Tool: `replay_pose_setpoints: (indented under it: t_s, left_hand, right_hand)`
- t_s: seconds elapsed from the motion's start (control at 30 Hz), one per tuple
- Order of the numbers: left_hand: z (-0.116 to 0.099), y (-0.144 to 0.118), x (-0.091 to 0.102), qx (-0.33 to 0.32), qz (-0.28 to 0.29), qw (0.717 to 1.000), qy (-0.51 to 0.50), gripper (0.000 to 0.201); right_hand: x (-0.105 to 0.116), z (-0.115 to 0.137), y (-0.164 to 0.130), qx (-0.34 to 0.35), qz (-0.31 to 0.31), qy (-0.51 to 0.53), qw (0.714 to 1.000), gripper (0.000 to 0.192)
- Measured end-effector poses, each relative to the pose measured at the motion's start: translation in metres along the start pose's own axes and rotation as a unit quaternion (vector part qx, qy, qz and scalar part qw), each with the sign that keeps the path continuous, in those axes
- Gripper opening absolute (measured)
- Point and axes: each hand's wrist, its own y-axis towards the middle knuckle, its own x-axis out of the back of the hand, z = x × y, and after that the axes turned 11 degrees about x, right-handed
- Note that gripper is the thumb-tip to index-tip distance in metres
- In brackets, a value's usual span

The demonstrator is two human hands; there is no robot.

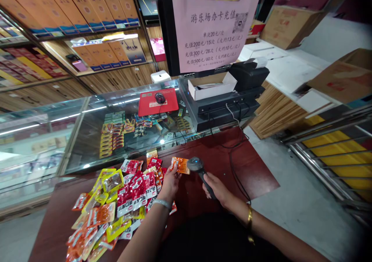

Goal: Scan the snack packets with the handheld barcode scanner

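Note:
Between the fingers of my left hand (171, 184) is a small orange snack packet (180, 165), held up over the table. My right hand (216, 189) is wrapped round the handle of a dark barcode scanner (200, 169). The scanner's head, with a small blue light on top, is close to the packet's right end; whether they touch I cannot tell. Left of my left hand lies a loose heap of snack packets, among them red-and-white packets (132, 190), yellow packets (113, 180) and orange packets (100, 214). My left forearm hides part of the heap.
The dark red tabletop (255, 173) adjoins a glass display counter (87, 138). On the glass are a red mouse pad (145, 103) with a mouse (159, 97), and a monitor (165, 33) with a taped paper sign. A black cable (232, 169) trails across the tabletop's right side.

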Motion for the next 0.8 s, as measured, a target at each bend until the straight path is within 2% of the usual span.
replay_pose_setpoints:
  t_s: [0.13, 0.3, 0.47, 0.7, 0.8]
  left_hand:
    - [0.002, -0.006, -0.007, 0.022, -0.014, 0.999, -0.019, 0.023]
    - [0.004, -0.011, -0.019, 0.037, 0.012, 0.999, -0.033, 0.027]
    - [0.018, -0.007, -0.025, 0.034, 0.051, 0.998, -0.018, 0.028]
    - [0.036, 0.003, -0.029, 0.032, 0.077, 0.997, -0.003, 0.031]
    - [0.045, 0.005, -0.040, 0.044, 0.072, 0.996, 0.006, 0.029]
  right_hand:
    - [0.001, -0.002, -0.009, 0.010, -0.009, 0.000, 1.000, 0.061]
    - [0.010, -0.005, -0.015, 0.024, -0.054, 0.018, 0.998, 0.062]
    - [0.014, -0.004, -0.015, 0.037, -0.061, 0.023, 0.997, 0.062]
    - [0.024, -0.010, -0.014, 0.037, -0.081, 0.037, 0.995, 0.063]
    - [0.031, -0.012, -0.016, 0.035, -0.089, 0.040, 0.995, 0.063]
